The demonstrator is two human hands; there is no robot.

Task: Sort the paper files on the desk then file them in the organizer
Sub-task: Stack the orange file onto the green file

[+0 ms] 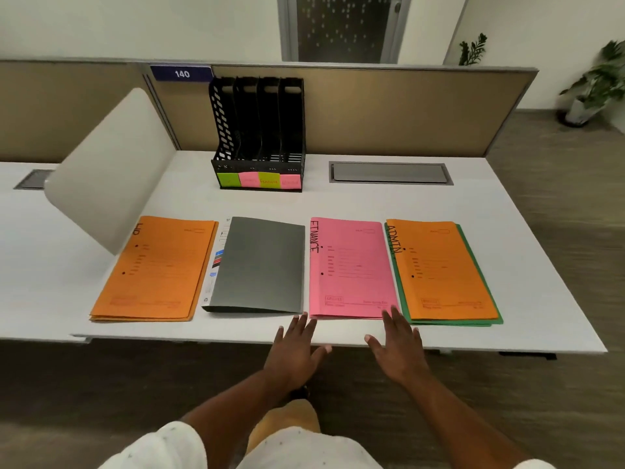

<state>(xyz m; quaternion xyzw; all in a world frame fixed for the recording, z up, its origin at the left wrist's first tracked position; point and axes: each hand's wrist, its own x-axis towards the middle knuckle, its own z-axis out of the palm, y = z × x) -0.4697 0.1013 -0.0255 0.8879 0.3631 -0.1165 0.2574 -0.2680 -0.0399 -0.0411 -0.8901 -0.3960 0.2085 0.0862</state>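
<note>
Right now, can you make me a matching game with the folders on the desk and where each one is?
Things:
1. pink folder
2. grey folder
3. green folder
4. organizer

Places:
A. at the back of the desk, by the divider
B. under an orange folder, far right of the row
C. just beyond both hands, marked FINANCE
D. second from the left in the row

Pairs: 1-C, 2-D, 3-B, 4-A
</note>
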